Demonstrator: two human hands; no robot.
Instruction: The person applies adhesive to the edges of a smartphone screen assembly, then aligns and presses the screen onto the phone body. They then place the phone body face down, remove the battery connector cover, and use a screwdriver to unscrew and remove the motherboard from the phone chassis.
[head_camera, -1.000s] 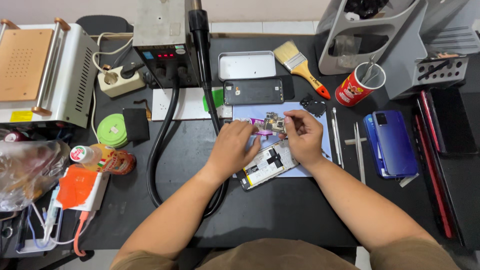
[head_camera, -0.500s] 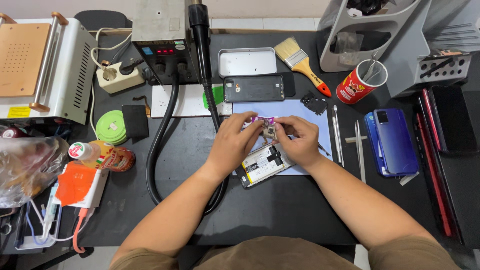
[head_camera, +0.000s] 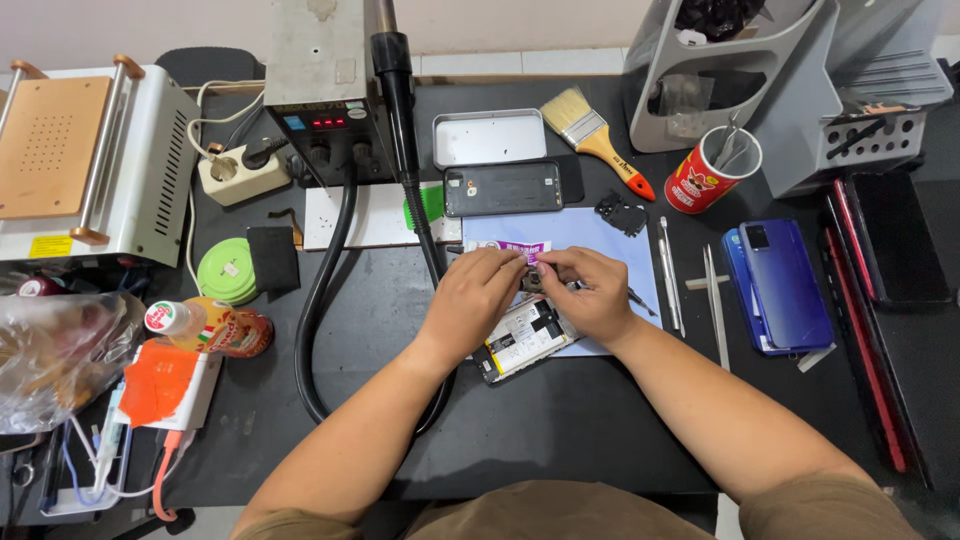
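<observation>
Head view: left hand (head_camera: 482, 295) and right hand (head_camera: 590, 290) meet fingertip to fingertip, pinching a small part (head_camera: 533, 280); opened phone (head_camera: 522, 340) just beneath.

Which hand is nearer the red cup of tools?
Right. The right hand lies left of and below the red cup; the left hand is farther left.

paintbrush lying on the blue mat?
No, the paintbrush lies on the black table above the blue mat, beside the metal tray.
</observation>
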